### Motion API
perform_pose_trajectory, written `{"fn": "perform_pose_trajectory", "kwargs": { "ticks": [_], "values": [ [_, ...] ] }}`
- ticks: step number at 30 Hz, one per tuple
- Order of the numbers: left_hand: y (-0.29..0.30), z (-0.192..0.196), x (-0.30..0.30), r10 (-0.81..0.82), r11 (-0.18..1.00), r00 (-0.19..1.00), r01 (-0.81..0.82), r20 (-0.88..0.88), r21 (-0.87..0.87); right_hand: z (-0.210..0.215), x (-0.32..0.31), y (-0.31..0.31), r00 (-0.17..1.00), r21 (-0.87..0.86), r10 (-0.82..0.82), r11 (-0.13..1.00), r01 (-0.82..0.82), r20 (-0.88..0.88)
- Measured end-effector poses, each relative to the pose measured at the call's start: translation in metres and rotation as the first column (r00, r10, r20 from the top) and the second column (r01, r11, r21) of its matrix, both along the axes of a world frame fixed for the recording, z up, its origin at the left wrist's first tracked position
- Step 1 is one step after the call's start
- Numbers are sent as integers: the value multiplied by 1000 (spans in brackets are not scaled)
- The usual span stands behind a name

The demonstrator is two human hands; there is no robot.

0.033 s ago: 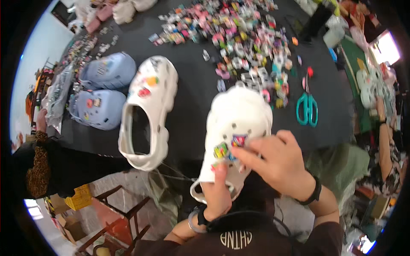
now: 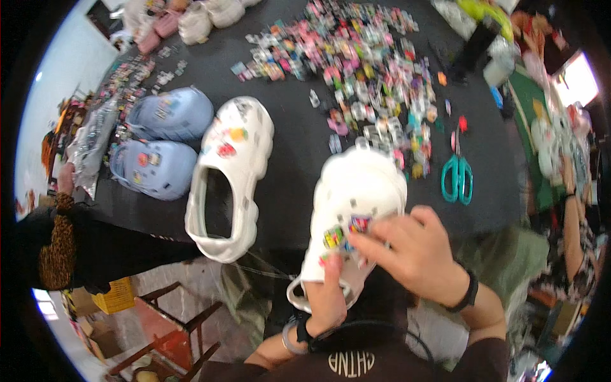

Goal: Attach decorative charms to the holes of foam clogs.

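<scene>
My left hand (image 2: 327, 304) grips a white clog (image 2: 356, 175) near its heel, thumb on the upper and the other fingers hidden inside it. Its toe points away from me, over the table edge. Colourful shoe charms (image 2: 333, 237) sit in the holes of its upper. My right hand (image 2: 414, 251) is closed at a small purple and red charm (image 2: 360, 223) on the upper; the fingertips partly cover it and a blue one beside it. To the left, a second white clog (image 2: 258, 165) with several charms lies on the table.
Two blue clogs (image 2: 156, 167) with charms lie at the left. A large pile of loose charms (image 2: 363, 57) spreads over the far part of the dark table (image 2: 286, 204). Teal-handled scissors (image 2: 457, 178) lie at the right. Another person's hand (image 2: 66, 178) shows at the left edge.
The table and the things on it sit slightly lower in the picture. Both hands keep their places on the white clog.
</scene>
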State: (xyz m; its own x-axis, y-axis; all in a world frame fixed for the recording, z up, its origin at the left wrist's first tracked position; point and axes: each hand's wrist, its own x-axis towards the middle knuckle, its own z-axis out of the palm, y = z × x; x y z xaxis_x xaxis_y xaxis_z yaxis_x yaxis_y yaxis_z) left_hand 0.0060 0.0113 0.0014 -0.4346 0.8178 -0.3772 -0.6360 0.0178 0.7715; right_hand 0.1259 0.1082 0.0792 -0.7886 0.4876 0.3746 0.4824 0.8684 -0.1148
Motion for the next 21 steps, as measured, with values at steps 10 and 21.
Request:
{"fn": "perform_pose_trajectory", "kwargs": {
  "ticks": [10, 21],
  "values": [
    [-10, -18, 15, -98, 993, 955, 75, -280, -91, -25, -4, -42, 959, 8, -200, 979, 206, -203],
    [5, 11, 8, 91, 992, 995, -86, 43, -95, -51, -31, -52, 833, -152, -463, 886, 437, -303]
  ]
}}
